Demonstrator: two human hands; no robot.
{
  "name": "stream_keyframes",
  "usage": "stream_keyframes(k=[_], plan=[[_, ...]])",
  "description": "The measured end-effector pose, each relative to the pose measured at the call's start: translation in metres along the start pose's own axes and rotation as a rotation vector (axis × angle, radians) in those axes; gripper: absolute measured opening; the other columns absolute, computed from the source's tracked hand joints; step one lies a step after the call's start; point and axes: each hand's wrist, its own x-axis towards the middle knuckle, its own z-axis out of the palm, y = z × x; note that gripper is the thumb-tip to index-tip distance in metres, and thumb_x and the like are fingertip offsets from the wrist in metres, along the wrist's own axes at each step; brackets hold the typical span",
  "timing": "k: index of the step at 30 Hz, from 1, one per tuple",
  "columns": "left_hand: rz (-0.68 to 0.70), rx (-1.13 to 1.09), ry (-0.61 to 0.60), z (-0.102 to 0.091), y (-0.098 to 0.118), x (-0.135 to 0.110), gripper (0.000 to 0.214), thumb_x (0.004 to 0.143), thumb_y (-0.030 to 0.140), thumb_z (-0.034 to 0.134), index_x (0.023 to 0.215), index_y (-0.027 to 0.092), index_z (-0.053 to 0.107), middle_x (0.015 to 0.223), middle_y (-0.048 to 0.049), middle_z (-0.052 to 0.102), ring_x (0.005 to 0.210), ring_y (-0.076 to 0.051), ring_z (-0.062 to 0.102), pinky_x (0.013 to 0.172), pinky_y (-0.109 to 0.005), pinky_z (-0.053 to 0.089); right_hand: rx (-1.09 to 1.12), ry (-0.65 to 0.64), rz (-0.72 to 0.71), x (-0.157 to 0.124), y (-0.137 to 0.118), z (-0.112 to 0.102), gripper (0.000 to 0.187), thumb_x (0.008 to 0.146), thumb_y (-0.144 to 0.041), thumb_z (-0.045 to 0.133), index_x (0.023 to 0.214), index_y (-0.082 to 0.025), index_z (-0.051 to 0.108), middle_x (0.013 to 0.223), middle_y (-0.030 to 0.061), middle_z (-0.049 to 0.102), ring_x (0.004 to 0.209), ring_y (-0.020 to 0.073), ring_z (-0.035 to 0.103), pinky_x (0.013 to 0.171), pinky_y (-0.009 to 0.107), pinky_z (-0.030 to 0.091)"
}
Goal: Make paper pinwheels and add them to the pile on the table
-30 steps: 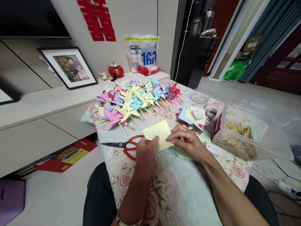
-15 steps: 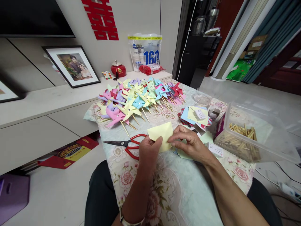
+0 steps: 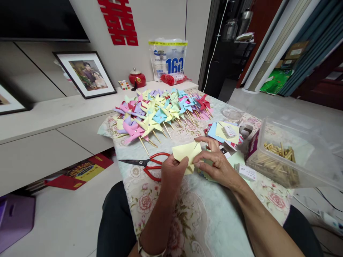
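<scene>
A pale yellow paper square (image 3: pixel 187 150) with cut slits is held up between my two hands. My left hand (image 3: pixel 174 167) pinches its lower left part, thumb on top. On the right side, my right hand (image 3: pixel 213 160) grips an edge of the paper between thumb and fingers, its index finger reaching to the top corner. Just left of my left hand lies a pair of red-handled scissors (image 3: pixel 147 163), blades pointing left. Beyond my hands, many finished paper pinwheels (image 3: pixel 160 112) on wooden sticks are heaped at the far side of the table.
Right of my hands are stacked coloured papers (image 3: pixel 214 132), a small white box (image 3: pixel 245 172) and a clear plastic bin (image 3: pixel 270 164) of short wooden sticks. A floral tablecloth (image 3: pixel 150 210) covers the table. Behind stands a cabinet (image 3: pixel 53 114) with a framed photo (image 3: pixel 89 76).
My right index finger has risen to the paper's top corner, and the right side of the paper now bends and its slits part. The whole view has shifted slightly.
</scene>
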Motion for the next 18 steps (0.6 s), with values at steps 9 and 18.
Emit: stream_keyframes(k=[9, 18], plan=[[-0.037, 0.005, -0.068, 0.000, 0.001, -0.003, 0.038, 0.061, 0.027, 0.080, 0.096, 0.012, 0.076, 0.089, -0.0090, 0.080, 0.080, -0.027, 0.075, 0.065, -0.029, 0.055, 0.026, -0.001, 0.080, 0.001, 0.000, 0.007, 0.011, 0.087, -0.016, 0.060, 0.078, -0.020, 0.064, 0.142, 0.0104, 0.050, 0.132, 0.0300, 0.042, 0.108, 0.050, 0.030], [-0.049, 0.018, -0.076, 0.001, 0.002, -0.002, 0.039, 0.059, 0.026, 0.080, 0.095, 0.012, 0.076, 0.093, -0.0093, 0.080, 0.073, -0.022, 0.073, 0.062, -0.027, 0.053, 0.035, 0.029, 0.136, 0.001, 0.002, 0.013, 0.011, 0.083, -0.013, 0.059, 0.074, -0.019, 0.062, 0.130, 0.0145, 0.059, 0.121, 0.0294, 0.052, 0.100, 0.046, 0.038]])
